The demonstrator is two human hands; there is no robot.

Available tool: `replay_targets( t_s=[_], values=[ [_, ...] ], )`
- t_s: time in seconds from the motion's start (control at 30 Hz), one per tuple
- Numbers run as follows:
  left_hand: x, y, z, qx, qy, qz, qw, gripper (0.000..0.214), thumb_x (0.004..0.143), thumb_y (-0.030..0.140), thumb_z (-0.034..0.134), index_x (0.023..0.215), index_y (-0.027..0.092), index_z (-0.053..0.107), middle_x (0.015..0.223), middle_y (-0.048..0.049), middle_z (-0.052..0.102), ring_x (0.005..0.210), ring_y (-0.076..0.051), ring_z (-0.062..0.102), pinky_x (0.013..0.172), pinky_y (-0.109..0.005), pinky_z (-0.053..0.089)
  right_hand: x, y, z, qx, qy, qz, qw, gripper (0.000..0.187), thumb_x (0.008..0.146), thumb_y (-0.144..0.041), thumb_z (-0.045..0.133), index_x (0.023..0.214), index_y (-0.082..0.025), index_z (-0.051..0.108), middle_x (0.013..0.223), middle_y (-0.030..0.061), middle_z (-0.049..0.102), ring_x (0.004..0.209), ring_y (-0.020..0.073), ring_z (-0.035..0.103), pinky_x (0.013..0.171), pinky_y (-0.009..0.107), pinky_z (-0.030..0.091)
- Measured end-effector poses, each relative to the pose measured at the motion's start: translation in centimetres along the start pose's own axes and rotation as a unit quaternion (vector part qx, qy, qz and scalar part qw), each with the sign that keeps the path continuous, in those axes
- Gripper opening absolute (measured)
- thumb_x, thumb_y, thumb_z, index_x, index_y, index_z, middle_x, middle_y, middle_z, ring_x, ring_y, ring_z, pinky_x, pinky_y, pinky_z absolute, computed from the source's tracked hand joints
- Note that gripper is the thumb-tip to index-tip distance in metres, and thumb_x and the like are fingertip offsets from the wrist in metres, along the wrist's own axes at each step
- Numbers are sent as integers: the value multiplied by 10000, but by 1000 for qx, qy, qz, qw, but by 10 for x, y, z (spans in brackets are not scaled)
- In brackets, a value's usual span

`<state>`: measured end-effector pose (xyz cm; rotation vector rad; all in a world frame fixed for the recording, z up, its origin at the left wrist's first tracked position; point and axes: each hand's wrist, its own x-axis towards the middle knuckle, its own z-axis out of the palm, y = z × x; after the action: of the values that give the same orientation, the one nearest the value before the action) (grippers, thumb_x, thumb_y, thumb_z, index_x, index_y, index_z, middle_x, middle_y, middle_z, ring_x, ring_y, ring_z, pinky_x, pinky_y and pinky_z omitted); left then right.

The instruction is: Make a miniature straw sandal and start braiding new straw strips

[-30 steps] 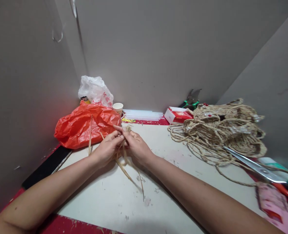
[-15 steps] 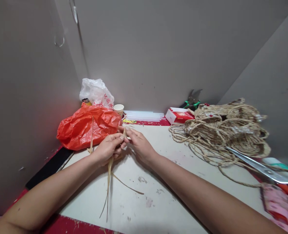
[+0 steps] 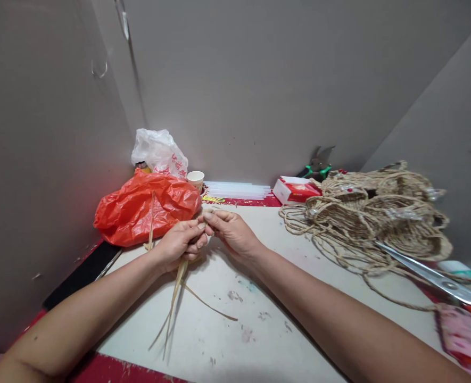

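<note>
My left hand point(image 3: 179, 243) and my right hand point(image 3: 232, 231) meet fingertip to fingertip over the white table point(image 3: 259, 298), both pinched on a small bundle of tan straw strands point(image 3: 175, 298). The strands hang down from under my left hand and trail across the table toward me. One strand point(image 3: 151, 221) sticks up to the left of my left hand, in front of the red plastic bag point(image 3: 143, 207).
A white plastic bag point(image 3: 159, 151) and a paper cup point(image 3: 196, 179) stand at the back left. Clear sticks point(image 3: 237, 189), a red box point(image 3: 297, 190) and green-handled pliers point(image 3: 315, 167) line the wall. A heap of twine work point(image 3: 374, 213) and scissors point(image 3: 430, 274) lie on the right.
The hanging strands have swung from the right toward the left under my left hand. My right hand's fingers have closed in on the bundle's top. Both hands stay in the same spot.
</note>
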<state>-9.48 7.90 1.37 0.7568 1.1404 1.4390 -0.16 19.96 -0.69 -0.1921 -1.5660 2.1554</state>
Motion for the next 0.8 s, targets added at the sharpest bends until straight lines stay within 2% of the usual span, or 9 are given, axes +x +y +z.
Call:
replay_targets(
  t_s=[0.1, 0.23, 0.5, 0.6, 0.67, 0.8],
  values=[
    [-1, 1, 1, -2, -8, -17, 1000, 246, 828, 377, 643, 827, 140, 576, 521, 63, 418, 380, -12, 157, 366, -146, 116, 4, -7, -7, 2, 54, -5, 999, 410, 638, -520, 790, 728, -136, 678, 522, -34, 517, 520, 78, 452, 555, 231, 375],
    [0, -1, 0, 0, -3, -17, 1000, 233, 846, 364, 622, 773, 160, 533, 510, 60, 421, 374, -19, 177, 360, -143, 133, 13, -18, -22, 63, 185, -31, 980, 391, 561, -460, 844, 663, -139, 646, 519, -50, 485, 476, 42, 400, 474, 184, 346],
    [7, -10, -4, -4, 60, 50, 997, 199, 840, 319, 584, 727, 170, 515, 508, 30, 489, 350, -44, 278, 353, -167, 197, 22, -21, -41, 158, 308, -56, 937, 287, 693, -306, 807, 665, -131, 582, 515, -72, 430, 435, 9, 359, 408, 113, 331],
    [8, -10, -6, -10, 101, 82, 991, 193, 820, 293, 565, 683, 167, 514, 481, 22, 498, 339, -51, 303, 359, -173, 222, 25, -22, -55, 200, 382, -50, 901, 254, 805, -276, 719, 691, -143, 534, 505, -84, 412, 404, 2, 347, 389, 98, 319],
    [9, -8, -9, -25, 157, 105, 982, 194, 800, 266, 550, 639, 170, 502, 469, 11, 503, 338, -61, 317, 356, -178, 226, 26, -23, -64, 218, 408, -43, 886, 249, 871, -262, 642, 703, -159, 489, 492, -95, 390, 380, 4, 335, 378, 96, 314],
    [14, -4, -18, -68, 264, 143, 951, 289, 800, 265, 511, 548, 197, 386, 458, 15, 483, 338, -72, 320, 358, -198, 262, 28, -23, -76, 222, 387, -31, 895, 279, 943, -228, 510, 698, -177, 387, 473, -110, 343, 339, 4, 292, 353, 90, 277]
  ],
)
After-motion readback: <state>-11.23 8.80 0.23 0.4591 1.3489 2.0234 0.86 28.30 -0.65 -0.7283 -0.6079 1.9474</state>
